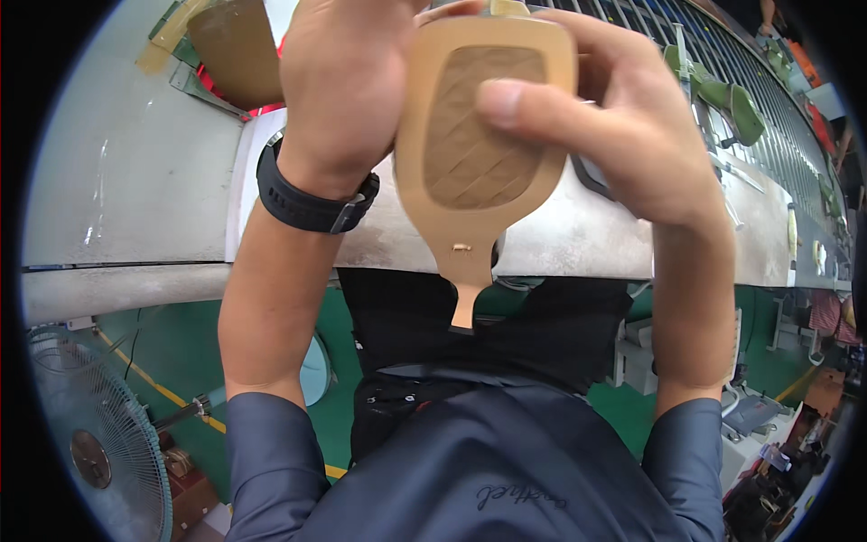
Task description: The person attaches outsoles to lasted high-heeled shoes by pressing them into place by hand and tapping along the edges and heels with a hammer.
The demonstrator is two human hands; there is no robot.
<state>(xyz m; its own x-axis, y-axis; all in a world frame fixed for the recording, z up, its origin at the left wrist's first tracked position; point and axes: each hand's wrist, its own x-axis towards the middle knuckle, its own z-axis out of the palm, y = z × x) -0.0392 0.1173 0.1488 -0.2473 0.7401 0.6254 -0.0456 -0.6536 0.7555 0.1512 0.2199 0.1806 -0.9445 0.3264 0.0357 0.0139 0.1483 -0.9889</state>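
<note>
A tan shoe [483, 135] is held up in front of me with its sole toward me. The sole has a brown quilted inset at its broad squared end, which points away. Toward me it narrows to a slim heel-like end with a dark tip. My right hand [623, 117] is closed round the right side, thumb on the inset and fingers mostly behind. Along the left edge, my left hand [348, 95] grips the shoe; most of its fingers are hidden behind it. A black watch [312, 203] is on my left wrist.
Below the shoe runs a pale worktable [578, 239]. Green shoe-shaped pieces [731, 108] lie on a slatted rack [768, 63] at the far right. A brown panel [235, 54] is at the far left. A floor fan [95, 452] stands at the near left.
</note>
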